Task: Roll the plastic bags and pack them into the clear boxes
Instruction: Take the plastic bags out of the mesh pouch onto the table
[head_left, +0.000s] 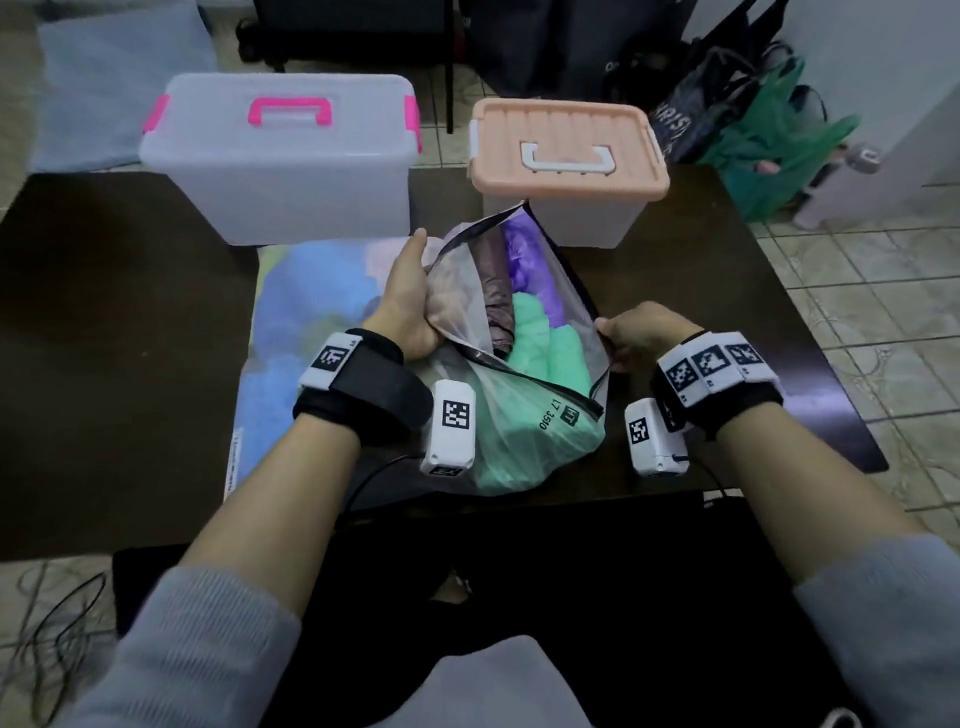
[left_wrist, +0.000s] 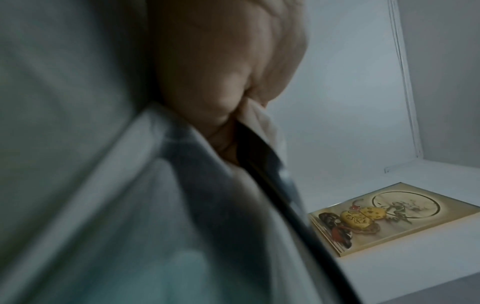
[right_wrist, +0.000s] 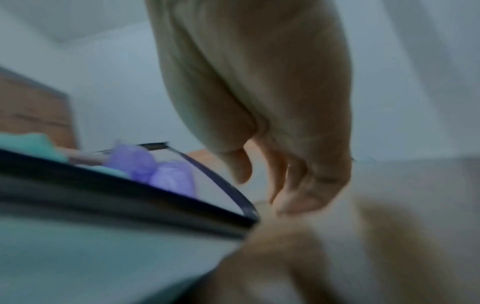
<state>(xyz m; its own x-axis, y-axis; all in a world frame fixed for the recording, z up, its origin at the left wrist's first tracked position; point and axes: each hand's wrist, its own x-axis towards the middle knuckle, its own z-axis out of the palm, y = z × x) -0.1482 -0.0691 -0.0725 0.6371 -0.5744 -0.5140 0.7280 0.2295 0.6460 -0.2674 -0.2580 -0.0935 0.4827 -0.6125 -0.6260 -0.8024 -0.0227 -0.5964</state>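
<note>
Holding open the clear zip pouch with the dark zipper edge (head_left: 524, 332), so this looks like the unpacking step before any rolling. The left hand (head_left: 410, 301) is curled round the pouch's far-left rim, and the right hand (head_left: 641, 335) pinches the zipper edge opposite. Between the grips sit crumpled mint green, purple and brownish plastic bags (head_left: 540, 338). Beyond them, both lidded translucent storage boxes (head_left: 280, 150) are closed. Next move probably needs one hand freed to pull a bag out.

Pouch (head_left: 519, 332) before two boxes (head_left: 280, 161)
</note>
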